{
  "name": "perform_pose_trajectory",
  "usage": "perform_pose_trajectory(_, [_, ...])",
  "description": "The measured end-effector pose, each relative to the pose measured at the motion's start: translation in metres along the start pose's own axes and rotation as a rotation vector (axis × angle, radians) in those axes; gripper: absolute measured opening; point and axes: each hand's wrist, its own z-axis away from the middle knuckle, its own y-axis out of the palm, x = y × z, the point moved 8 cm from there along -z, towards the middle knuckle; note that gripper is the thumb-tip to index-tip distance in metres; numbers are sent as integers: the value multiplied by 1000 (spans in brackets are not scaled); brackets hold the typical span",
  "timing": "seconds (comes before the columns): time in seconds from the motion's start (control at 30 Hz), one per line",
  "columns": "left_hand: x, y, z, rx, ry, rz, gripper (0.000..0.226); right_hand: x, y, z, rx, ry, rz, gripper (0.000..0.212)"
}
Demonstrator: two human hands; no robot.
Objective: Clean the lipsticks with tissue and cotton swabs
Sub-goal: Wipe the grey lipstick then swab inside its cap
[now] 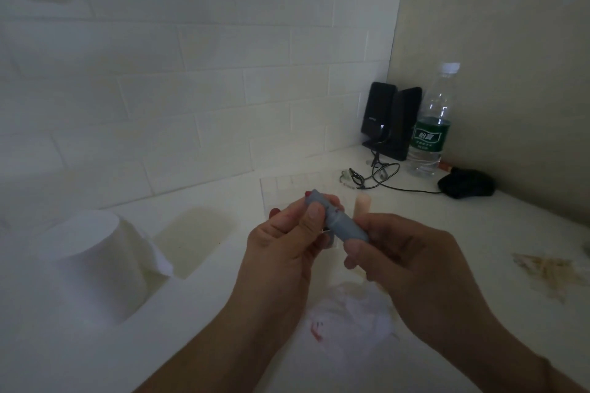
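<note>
grey lipstick tube held slantwise between both hands

at the far left, a white roll of tissue paper (95,262) is standing upright on the pale countertop (223,344), well apart from the hands and untouched.

moving right, the left hand (284,242) is gripping the upper end of a matte grey-blue cylindrical lipstick tube (338,220), its thumb curled over the barrel and its fingers wrapping behind. red marks are showing at the tube's top end and on the fingertips there; whether a cotton swab is also being pinched in this hand is too unclear to say, though a thin pale sliver is showing just under the thumb.

the tube's long axis is running from upper left down to lower right, so its red-marked end is pointing away from the person and toward the left hand's side. that slant is what the coming move seems to turn on: the soiled end is lying nearer the left hand, while the base is lying in the right.

the right hand (402,255) is clamping the lower end, thumb pressing along the barrel.

below the hands, a crumpled white tissue with red smears (348,319) is lying on the counter. just behind the tube, a pale peach cylindrical lipstick (363,202) is standing upright beside a clear plastic compartment organiser (287,183).
</note>
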Motion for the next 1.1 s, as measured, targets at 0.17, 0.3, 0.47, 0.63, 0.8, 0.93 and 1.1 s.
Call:
perform_pose_trajectory(0.17, [-5,3,0,45,39,-36,32,-27,26,2,198,314,-531,20])
perform_pose_trajectory(0.3, [-8,6,1,73,71,-88,30,-30,42,9,299,451,-817,28])
perform_pose_trajectory(0.47, [-10,5,1,70,106,-108,29,-27,40,8,237,327,-596,31])
perform_pose_trajectory(0.63, [-9,7,1,78,87,-74,23,-29,39,12,172,345,-467,43])
perform_pose_trajectory(0.8, [-8,10,4,89,58,-32,21,-33,48,21,214,603,-791,47])
perform_pose_trajectory(0.93, [-9,9,4,81,101,-89,24,-32,45,23,293,714,-828,61])
perform_pose_trajectory(1.1, [-14,9,5,90,161,-168,25,-4,12,6,49,119,-43,34])
